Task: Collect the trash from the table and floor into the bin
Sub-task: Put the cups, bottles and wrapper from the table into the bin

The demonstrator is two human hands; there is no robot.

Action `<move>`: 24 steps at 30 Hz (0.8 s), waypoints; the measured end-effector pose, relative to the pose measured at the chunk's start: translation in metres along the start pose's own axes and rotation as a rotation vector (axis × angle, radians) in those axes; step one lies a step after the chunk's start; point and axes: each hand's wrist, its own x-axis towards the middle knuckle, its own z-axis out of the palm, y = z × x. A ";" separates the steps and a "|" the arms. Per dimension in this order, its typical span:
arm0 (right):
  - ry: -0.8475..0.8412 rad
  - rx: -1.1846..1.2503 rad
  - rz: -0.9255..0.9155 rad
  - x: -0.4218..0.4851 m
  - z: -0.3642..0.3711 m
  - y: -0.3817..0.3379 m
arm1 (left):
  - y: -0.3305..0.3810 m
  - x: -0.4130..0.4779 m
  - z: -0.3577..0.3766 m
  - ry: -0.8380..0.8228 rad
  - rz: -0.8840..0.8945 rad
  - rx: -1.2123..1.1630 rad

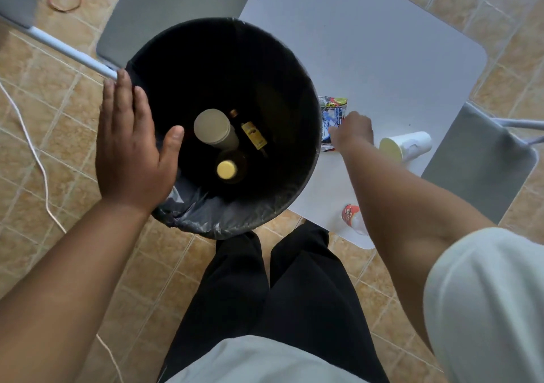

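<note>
Reaching across the table [382, 58], I am pinching the wrapper [331, 111] with my right hand [353, 129], just beside the bin [294, 194] — light, crinkly, likely slippery film, best gripped at an edge — while my left hand [132, 153] is resting flat, fingers straight, on its rim.
</note>
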 end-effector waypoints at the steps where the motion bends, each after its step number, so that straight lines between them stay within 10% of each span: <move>1: -0.018 -0.008 0.027 0.003 0.005 0.001 | 0.000 0.000 0.001 0.004 0.002 -0.002; 17: 0.104 0.075 -0.030 -0.006 -0.001 -0.003 | 0.000 0.002 0.006 -0.012 -0.013 0.002; 24: 0.520 0.334 -0.331 -0.073 -0.079 -0.025 | 0.005 0.003 0.001 -0.042 -0.032 0.015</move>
